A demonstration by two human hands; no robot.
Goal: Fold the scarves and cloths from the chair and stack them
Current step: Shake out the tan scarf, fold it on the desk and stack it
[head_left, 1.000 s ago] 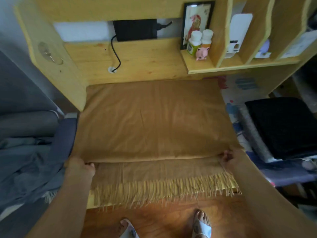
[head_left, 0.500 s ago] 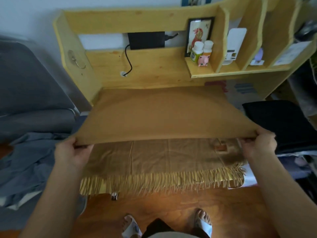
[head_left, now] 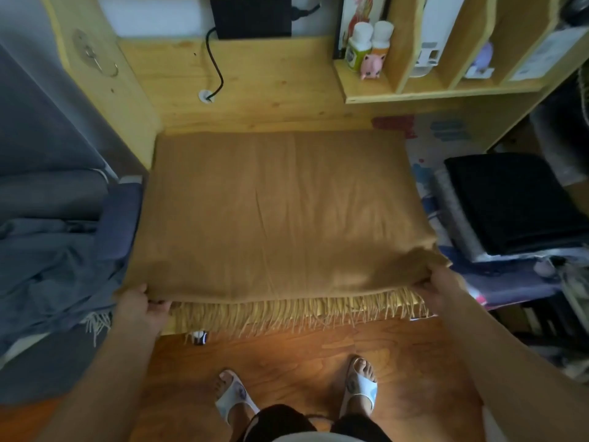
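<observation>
A mustard-brown fringed scarf (head_left: 280,212) lies folded across the wooden desk (head_left: 274,100), its fringe hanging over the front edge. My left hand (head_left: 140,306) grips the near left corner of the top layer. My right hand (head_left: 441,287) grips the near right corner, which is slightly bunched. At the right sits a stack of folded cloths topped by a black one (head_left: 516,202). Grey-blue cloth (head_left: 47,275) lies draped over the chair at the left.
A shelf unit (head_left: 446,87) at the back right holds bottles, a pink figure and papers. A black cable (head_left: 216,68) drops into a desk grommet. A small object (head_left: 199,337) sits under the desk's front edge. My feet in white slippers stand on the wood floor.
The raised scarf fold has come down and forward; its edge now lies near the fringe at the desk's front. Both hands lowered with the corners still held.
</observation>
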